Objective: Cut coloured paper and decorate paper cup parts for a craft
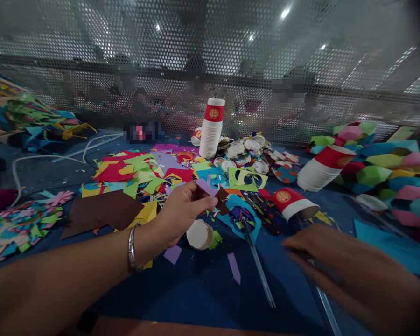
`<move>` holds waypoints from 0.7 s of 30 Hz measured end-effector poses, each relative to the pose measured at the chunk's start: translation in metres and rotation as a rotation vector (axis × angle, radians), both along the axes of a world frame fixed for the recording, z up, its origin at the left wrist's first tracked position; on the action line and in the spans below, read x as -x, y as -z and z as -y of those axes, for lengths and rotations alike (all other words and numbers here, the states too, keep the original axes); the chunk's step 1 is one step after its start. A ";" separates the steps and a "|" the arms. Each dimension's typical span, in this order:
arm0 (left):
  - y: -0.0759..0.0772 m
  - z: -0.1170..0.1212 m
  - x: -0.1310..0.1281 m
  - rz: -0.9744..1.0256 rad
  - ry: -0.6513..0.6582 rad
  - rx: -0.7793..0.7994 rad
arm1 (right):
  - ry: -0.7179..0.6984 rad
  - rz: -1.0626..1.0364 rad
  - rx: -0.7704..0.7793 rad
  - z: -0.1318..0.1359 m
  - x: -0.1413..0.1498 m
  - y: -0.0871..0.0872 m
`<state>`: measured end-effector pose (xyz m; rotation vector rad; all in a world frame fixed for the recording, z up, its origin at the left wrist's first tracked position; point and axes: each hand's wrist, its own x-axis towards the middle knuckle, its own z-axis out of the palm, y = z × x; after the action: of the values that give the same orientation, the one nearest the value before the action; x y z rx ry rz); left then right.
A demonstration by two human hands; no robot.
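Pinched between the thumb and fingers of my left hand [180,210] is a small purple paper piece [206,187]. Brown paper [223,200] shows just beyond the thumb; whether it is held too I cannot tell. Below that hand lies a white paper disc [199,234] with a raised rim, a green scrap [216,240] beside it. My right hand [336,266] is smeared by motion at the right, above a clear stick or pen [327,308]; its grip is unclear. Between the hands rest a purple strip [234,268] and a clear pen [259,263].
Behind lie coloured paper scraps [140,170], a tall cup stack [210,135] and a heap of round pieces [247,149]. To the right are a tipped red-and-white cup [294,204], leaning cups [324,168] and coloured paper balls [392,168]. A perforated metal screen [231,56] stands behind.
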<state>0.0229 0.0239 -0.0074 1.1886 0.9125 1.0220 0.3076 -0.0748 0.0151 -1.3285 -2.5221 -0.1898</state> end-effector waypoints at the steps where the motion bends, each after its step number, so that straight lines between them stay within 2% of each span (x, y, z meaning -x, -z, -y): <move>1: 0.000 0.000 0.000 -0.004 -0.002 -0.008 | -0.074 0.012 0.083 -0.001 0.020 -0.003; 2: 0.000 -0.001 0.001 -0.012 -0.006 -0.015 | -0.106 0.026 0.174 -0.004 0.039 -0.005; 4: 0.000 -0.001 0.003 -0.036 -0.022 -0.031 | -0.120 0.040 0.263 -0.010 0.068 -0.007; 6: 0.000 -0.001 0.006 -0.054 -0.038 -0.045 | -0.109 0.078 0.359 -0.016 0.083 -0.006; 15: 0.002 -0.007 0.011 -0.041 -0.055 -0.068 | -0.010 -0.015 0.603 -0.030 0.085 -0.002; 19: 0.001 -0.008 0.010 -0.059 -0.056 -0.050 | -0.030 -0.018 0.714 -0.036 0.087 -0.001; 21: 0.002 -0.008 0.010 -0.058 -0.045 -0.049 | -0.036 -0.046 0.722 -0.037 0.085 0.002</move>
<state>0.0131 0.0321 -0.0091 1.2485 0.9685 1.0559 0.2227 -0.0373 0.0134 -1.4750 -2.6713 0.8217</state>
